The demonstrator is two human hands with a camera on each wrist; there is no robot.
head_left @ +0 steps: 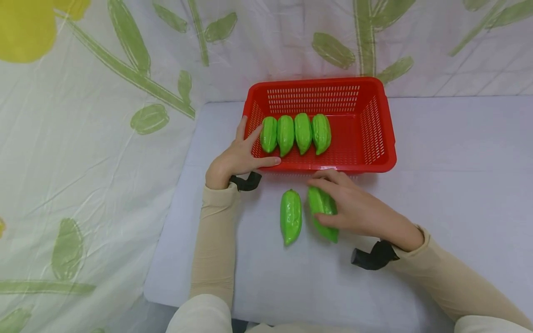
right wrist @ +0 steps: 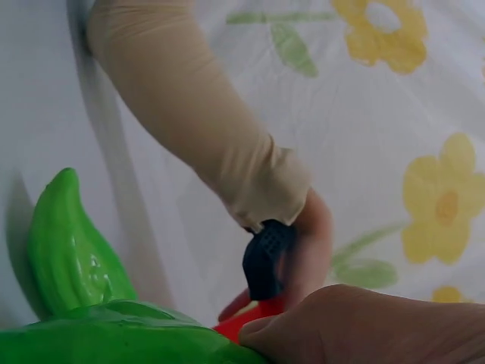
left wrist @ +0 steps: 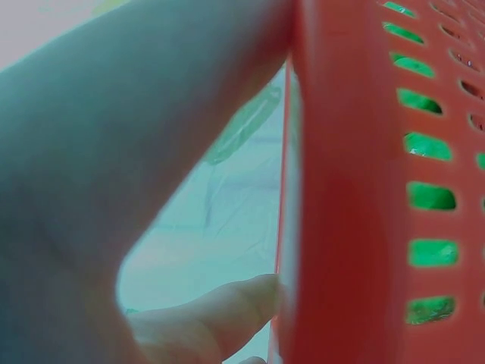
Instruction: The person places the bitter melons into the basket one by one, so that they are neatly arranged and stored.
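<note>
My left hand grips the front left corner of a red plastic basket, its thumb lying along the front rim and its fingers over the left side. In the left wrist view, fingers touch the basket wall. Several green ridged fruits with pointed tips lie in a row in the basket's left part. My right hand holds another green fruit just in front of the basket, thumb on one side and fingers across its top. Left of it, one more green fruit lies on the table.
A white cloth covers the table. Behind and to the left hangs a pale sheet printed with leaves and yellow flowers. Black cameras are strapped to both wrists, the right one close above the table.
</note>
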